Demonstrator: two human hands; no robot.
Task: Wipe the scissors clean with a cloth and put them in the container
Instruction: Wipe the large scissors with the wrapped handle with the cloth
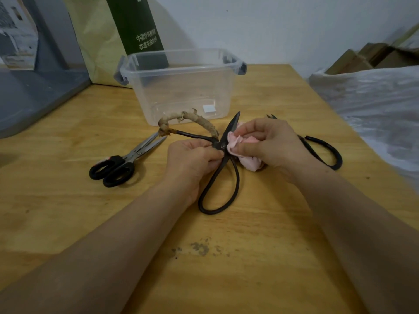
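in the head view, your left hand (195, 155) pinches the old dark iron scissors (222, 145) just left of the pivot, thumb and fingers curled round the metal. your right hand (267, 143) grips a bunched pink cloth (249, 164) and presses a fold of it with the thumb against the blade, right beside the pivot. these scissors are held near the middle of the wooden table (226, 268), whether lifted off it or touching it you cannot tell. one blade shows, pointing far towards the near wall of the container (181, 91); the other blade is hidden by the cloth and hand. their handles are spread wide: the bare loop points near, towards you, and the other loop, wrapped in frayed tan strips, arches far and left. the container is a clear plastic tub with grey clips at its rim, standing open on the far side of the table with no scissors in it. left of your hands a pair of steel scissors with black handles (118, 168) lies flat on the table, blades slightly apart. to the right, partly behind your right hand, lies a third, all-black pair (322, 150). behind the tub leans a cream and green bag (136, 30). a white plastic sheet (374, 98) lies at the far right.
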